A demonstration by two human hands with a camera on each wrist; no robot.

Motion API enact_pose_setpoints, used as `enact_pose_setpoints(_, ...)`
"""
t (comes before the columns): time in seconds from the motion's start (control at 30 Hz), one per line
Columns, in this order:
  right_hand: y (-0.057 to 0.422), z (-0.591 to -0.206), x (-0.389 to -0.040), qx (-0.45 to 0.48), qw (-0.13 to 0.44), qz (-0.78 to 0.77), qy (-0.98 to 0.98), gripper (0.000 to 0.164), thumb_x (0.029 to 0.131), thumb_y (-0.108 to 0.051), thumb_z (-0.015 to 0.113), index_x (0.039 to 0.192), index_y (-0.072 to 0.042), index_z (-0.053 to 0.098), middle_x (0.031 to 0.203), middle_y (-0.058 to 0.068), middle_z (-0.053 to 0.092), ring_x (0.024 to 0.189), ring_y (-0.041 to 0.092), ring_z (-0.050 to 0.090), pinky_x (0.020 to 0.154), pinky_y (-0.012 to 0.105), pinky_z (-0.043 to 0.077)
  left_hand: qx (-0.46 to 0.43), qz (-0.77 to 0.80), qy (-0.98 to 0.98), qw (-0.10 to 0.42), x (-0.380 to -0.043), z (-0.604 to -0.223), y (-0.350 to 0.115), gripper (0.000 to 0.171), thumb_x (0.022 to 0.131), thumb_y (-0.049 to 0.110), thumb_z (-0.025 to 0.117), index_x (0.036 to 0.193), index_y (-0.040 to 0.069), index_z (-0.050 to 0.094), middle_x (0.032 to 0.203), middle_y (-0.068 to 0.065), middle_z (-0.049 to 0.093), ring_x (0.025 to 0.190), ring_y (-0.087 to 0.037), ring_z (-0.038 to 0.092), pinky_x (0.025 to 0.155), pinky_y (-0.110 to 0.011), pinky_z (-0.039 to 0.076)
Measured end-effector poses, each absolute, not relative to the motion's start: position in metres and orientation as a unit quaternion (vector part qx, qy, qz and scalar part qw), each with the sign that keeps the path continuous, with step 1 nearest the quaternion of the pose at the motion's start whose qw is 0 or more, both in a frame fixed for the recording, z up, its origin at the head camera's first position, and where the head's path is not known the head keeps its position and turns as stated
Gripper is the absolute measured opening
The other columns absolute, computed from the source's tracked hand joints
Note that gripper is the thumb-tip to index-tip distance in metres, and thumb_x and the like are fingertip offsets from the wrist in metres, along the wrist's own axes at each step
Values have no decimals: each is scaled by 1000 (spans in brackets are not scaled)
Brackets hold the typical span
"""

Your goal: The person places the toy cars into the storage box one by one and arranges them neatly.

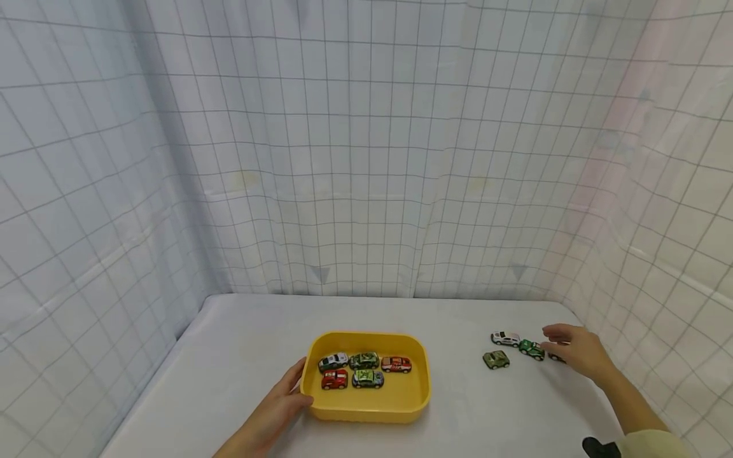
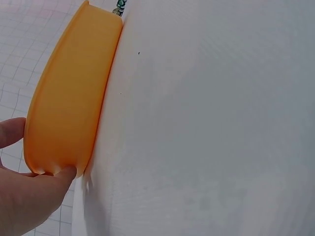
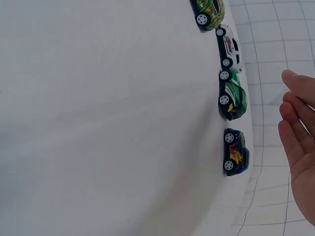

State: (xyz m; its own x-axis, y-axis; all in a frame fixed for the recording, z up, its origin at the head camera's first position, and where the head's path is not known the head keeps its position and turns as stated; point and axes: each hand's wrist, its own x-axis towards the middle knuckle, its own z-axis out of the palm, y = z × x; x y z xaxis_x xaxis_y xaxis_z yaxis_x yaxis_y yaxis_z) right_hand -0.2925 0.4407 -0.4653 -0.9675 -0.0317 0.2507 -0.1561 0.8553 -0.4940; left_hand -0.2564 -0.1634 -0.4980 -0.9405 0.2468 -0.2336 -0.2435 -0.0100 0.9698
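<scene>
My left hand (image 1: 279,406) holds the left end of a yellow plastic tray (image 1: 366,415), thumb near its front corner and fingers along the side. Inside the tray sit several small toy cars, among them a red car (image 1: 335,380) and an orange-red car (image 1: 396,364). My right hand (image 1: 579,353) hovers with loosely extended fingers above a dark blue toy car (image 3: 236,152), touching nothing visible. That car is mostly hidden by the hand in the head view. Beside it stand a green-and-white car (image 1: 532,349), a white car (image 1: 505,338) and a camouflage car (image 1: 495,359).
A white cloth covers the table (image 1: 252,331). White grid-patterned curtains (image 1: 366,191) enclose it at the back and on both sides. The loose cars stand on the right part of the table, apart from the tray.
</scene>
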Motion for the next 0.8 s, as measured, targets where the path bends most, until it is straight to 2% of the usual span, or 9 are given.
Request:
enact_pose_setpoints(0.2, 458, -470, -289, 31, 104, 264, -958, 46, 95, -26, 76, 125, 8, 68, 119, 25, 70, 110, 46, 67, 81, 45, 61, -7, 707, 688, 166, -257, -499, -164, 87, 92, -3, 60, 165, 4, 13, 169, -28, 0, 150, -53, 9, 119, -61, 20)
enact_pose_setpoints(0.57, 486, -487, -286, -1, 86, 245, -966, 50, 95, -23, 75, 125, 15, 62, 117, 33, 68, 107, 52, 65, 87, 65, 51, 1, 708, 686, 166, -257, -501, -164, 88, 92, -3, 60, 165, 3, 12, 169, -27, 0, 150, -53, 10, 119, -61, 21)
enact_pose_setpoints(0.8, 493, -497, -285, -27, 84, 242, -966, 54, 94, -23, 75, 128, 15, 59, 121, 35, 65, 108, 55, 63, 87, 64, 52, -1, 708, 687, 160, -256, -500, -163, 87, 92, -4, 59, 165, 2, 12, 168, -29, 1, 150, -53, 11, 119, -61, 22)
